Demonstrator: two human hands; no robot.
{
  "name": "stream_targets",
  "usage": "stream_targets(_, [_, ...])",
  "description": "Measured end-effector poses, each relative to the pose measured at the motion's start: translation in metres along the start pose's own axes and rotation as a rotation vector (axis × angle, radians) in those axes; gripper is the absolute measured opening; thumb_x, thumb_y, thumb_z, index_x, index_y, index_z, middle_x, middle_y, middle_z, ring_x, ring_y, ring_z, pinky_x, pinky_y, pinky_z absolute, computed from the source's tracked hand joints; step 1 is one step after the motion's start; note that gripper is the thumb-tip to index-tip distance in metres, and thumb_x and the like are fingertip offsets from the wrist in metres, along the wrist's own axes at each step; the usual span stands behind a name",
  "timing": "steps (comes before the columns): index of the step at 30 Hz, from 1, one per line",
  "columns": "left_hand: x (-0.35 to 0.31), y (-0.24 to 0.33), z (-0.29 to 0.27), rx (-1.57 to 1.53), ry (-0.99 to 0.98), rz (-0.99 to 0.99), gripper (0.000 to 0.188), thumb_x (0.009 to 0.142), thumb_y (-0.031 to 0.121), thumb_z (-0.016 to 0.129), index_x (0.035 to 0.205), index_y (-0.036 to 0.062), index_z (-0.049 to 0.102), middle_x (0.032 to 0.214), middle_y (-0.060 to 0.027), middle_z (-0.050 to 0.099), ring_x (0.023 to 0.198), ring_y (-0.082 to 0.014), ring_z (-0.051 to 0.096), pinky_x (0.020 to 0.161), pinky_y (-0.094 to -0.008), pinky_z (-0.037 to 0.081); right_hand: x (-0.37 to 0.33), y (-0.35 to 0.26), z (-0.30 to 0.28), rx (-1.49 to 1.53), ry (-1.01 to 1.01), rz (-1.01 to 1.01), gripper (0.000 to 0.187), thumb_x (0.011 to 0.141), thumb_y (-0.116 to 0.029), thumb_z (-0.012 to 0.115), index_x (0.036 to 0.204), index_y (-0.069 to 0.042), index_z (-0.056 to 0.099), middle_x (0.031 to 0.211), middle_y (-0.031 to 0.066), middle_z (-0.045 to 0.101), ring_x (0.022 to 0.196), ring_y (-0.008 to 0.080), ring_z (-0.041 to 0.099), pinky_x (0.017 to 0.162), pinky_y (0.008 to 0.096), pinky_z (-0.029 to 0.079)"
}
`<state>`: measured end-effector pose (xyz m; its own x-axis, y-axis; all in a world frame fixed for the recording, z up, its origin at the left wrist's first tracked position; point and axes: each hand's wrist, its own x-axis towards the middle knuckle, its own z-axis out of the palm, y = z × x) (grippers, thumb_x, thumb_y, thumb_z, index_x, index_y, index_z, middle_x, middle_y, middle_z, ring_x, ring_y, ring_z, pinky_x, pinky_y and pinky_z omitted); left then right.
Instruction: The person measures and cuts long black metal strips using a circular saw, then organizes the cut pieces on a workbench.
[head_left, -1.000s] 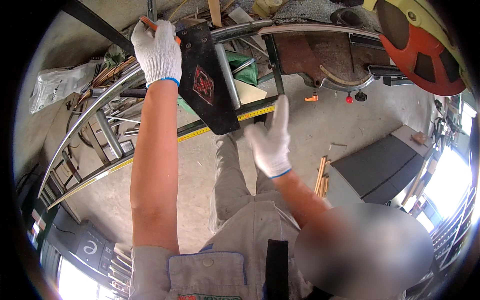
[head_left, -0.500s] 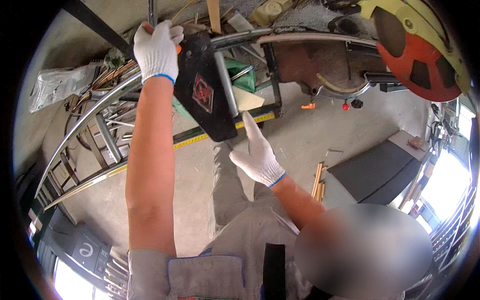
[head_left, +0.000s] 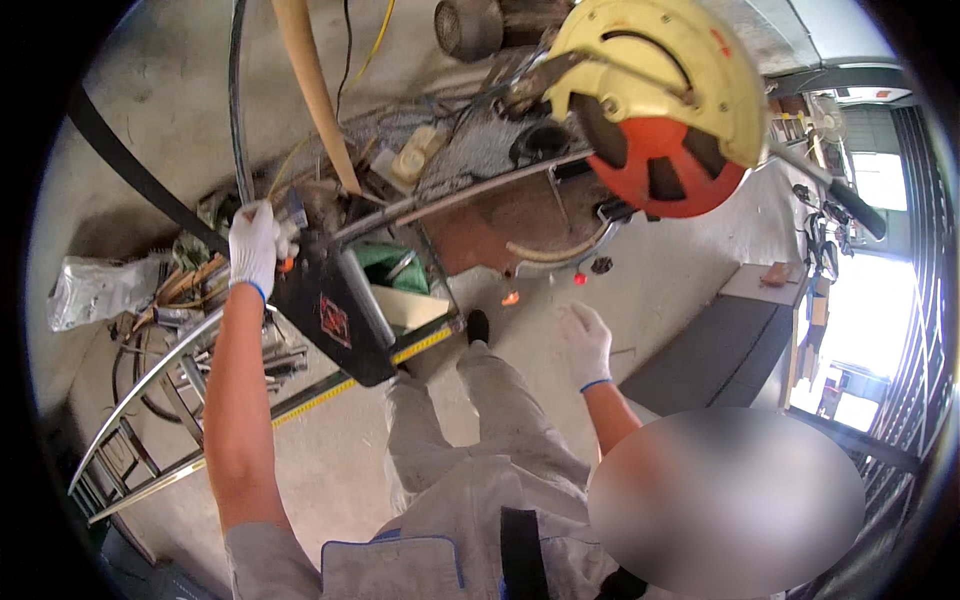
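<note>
My left hand (head_left: 254, 248), in a white knit glove with a blue cuff, is closed at the far end of a black panel (head_left: 338, 310). What its fingers grip is hidden. A dark upright rod (head_left: 240, 110) runs down behind that hand, and an orange knob shows beside its fingers. My right hand (head_left: 587, 345), gloved alike, hangs above the floor, touching nothing; its slightly blurred fingers look loosely apart. Ahead of it stands a cut-off saw with a yellow guard (head_left: 690, 50) and red lower cover (head_left: 668, 170). A yellow measuring strip (head_left: 315, 402) runs along the bench frame's near edge.
The saw's handle (head_left: 850, 205) juts out to the right. A curved metal rail (head_left: 150, 380) lies at left, near a clear plastic bag (head_left: 95, 290) and scrap. A dark low box (head_left: 700, 350) stands at right. A motor (head_left: 470, 28) sits at the back.
My right hand has left the near end of the black panel and moved right, toward the saw. My left hand stays at the panel's far end. The view has swung right, showing more of the saw.
</note>
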<state>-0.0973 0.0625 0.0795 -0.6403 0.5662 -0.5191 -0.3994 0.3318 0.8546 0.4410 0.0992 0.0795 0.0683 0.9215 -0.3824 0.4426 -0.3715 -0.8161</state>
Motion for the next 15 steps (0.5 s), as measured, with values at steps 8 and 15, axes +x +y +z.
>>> stream_targets(8, [-0.063, -0.012, 0.021, 0.470, 0.749, 0.651, 0.030, 0.100, 0.021, 0.058, 0.120, -0.0012, 0.058, 0.107, -0.0141, 0.066, 0.087, -0.0222, 0.065, 0.079, -0.0344, 0.054, 0.255, -0.114, 0.011, 0.598, -0.176, 0.194, 0.035, 0.094, -0.019, 0.065, 0.123, 0.001, 0.061, 0.097, 0.0113, 0.070, 0.087, 0.0220, 0.067, 0.076, 0.0330, 0.055])
stream_targets(15, [-0.211, -0.113, 0.171, 0.015, 0.336, 0.060, 0.016, 0.095, 0.006, 0.060, 0.110, 0.0006, 0.063, 0.094, -0.0074, 0.066, 0.079, -0.0134, 0.064, 0.068, -0.0297, 0.056, 0.282, -0.085, 0.026, 0.570, -0.481, 0.127, 0.036, 0.093, -0.031, 0.066, 0.114, -0.003, 0.062, 0.091, 0.0159, 0.069, 0.078, 0.0301, 0.067, 0.068, 0.0419, 0.056])
